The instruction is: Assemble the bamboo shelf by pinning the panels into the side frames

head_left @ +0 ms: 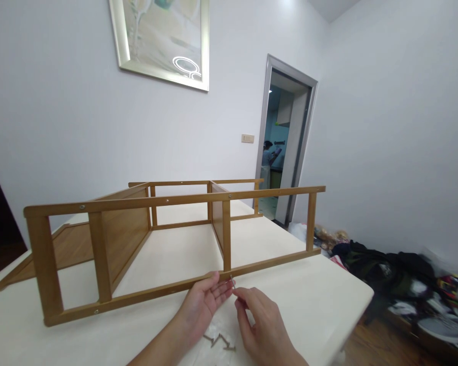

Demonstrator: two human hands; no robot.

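Observation:
A wooden shelf frame (164,201) lies on its side on the white table (320,300). My left hand (204,300) lies open, fingers stretched against the frame's lower rail (267,263), just below a middle upright. My right hand (257,317) pinches a small metal screw (232,282) and holds its tip at the rail, beside my left fingertips. Several loose screws (219,341) lie on a clear plastic bag between my wrists.
The table's right edge (361,317) drops to a wooden floor strewn with dark clothes and bags (385,269). An open doorway (284,152) at the back shows a person in another room. A framed picture (162,38) hangs on the wall.

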